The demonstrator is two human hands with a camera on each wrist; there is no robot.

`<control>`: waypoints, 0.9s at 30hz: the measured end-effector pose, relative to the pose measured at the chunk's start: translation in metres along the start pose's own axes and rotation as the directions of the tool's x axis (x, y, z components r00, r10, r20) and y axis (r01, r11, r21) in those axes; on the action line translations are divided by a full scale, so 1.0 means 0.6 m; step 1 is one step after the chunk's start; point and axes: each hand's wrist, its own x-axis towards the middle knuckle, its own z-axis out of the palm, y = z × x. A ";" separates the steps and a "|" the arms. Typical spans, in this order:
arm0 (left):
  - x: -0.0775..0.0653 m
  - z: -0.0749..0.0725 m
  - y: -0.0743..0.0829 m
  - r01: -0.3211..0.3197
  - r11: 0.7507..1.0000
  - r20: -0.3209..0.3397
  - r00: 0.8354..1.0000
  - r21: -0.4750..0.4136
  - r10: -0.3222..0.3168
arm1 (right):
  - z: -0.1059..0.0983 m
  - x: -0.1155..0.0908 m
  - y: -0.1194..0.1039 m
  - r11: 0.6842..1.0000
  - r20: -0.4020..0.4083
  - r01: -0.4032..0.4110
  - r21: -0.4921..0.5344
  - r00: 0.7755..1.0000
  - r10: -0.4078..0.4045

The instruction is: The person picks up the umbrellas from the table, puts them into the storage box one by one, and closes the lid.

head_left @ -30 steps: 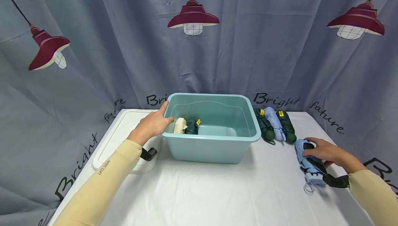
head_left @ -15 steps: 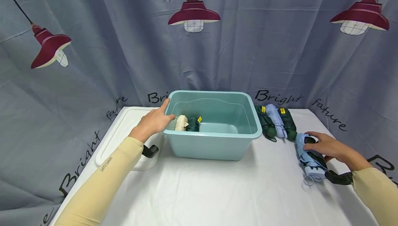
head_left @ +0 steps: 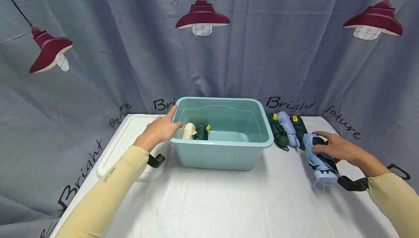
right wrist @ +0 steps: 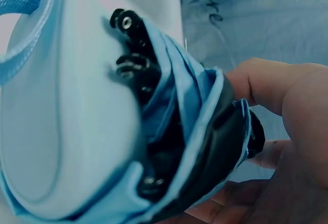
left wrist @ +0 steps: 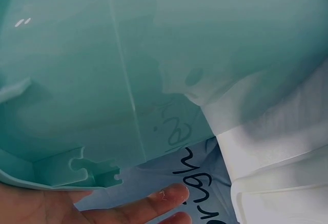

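Note:
My right hand grips a folded light blue umbrella with a dark inner lining, near the right side of the table. Its pale handle end, wrist loop and black rib tips show close up in the right wrist view. My left hand rests on the left rim of a teal plastic bin, thumb over the rim and index finger stretched along it. From the left wrist view, the fingers extend fairly straight beside the bin's outer wall. Inside the bin lie a cream bundle and a dark green bundle.
Right of the bin lie two dark green folded umbrellas with a periwinkle umbrella between them. A white lid lies under my left forearm. White cloth covers the table; a printed grey-blue curtain hangs behind.
My right hand has raised the light blue umbrella off the table and moved it leftward and away from me, toward the row of umbrellas. The left hand stays on the bin's rim.

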 end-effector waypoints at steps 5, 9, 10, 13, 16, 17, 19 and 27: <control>-0.001 -0.003 -0.001 -0.002 1.000 -0.009 1.000 0.004 0.002 | -0.013 0.003 -0.034 0.999 -0.026 0.039 -0.026 0.999 -0.040; 0.000 -0.007 -0.002 -0.001 1.000 -0.017 1.000 -0.006 0.001 | -0.021 0.005 -0.059 0.997 -0.048 0.062 -0.055 0.997 -0.064; 0.000 -0.008 -0.002 -0.001 1.000 -0.015 1.000 -0.007 0.000 | -0.022 0.005 -0.065 0.996 -0.050 0.066 -0.059 0.996 -0.069; -0.001 -0.007 -0.004 -0.002 1.000 -0.007 1.000 -0.015 0.002 | -0.024 0.007 -0.078 0.994 -0.060 0.074 -0.083 0.995 -0.079; 0.000 -0.005 -0.004 -0.006 1.000 -0.008 1.000 -0.017 0.006 | -0.027 0.009 -0.089 0.991 -0.082 0.082 -0.103 0.992 -0.091; 0.000 -0.005 -0.004 -0.007 1.000 -0.009 1.000 -0.018 0.007 | -0.029 0.009 -0.093 0.990 -0.090 0.085 -0.110 0.991 -0.095; 0.001 -0.003 -0.003 -0.006 1.000 -0.009 1.000 -0.016 0.006 | -0.033 0.008 -0.101 0.988 -0.103 0.092 -0.121 0.989 -0.105; 0.002 -0.002 -0.002 0.001 1.000 0.001 1.000 -0.011 -0.001 | -0.048 0.011 -0.135 0.985 -0.120 0.112 -0.133 0.984 -0.128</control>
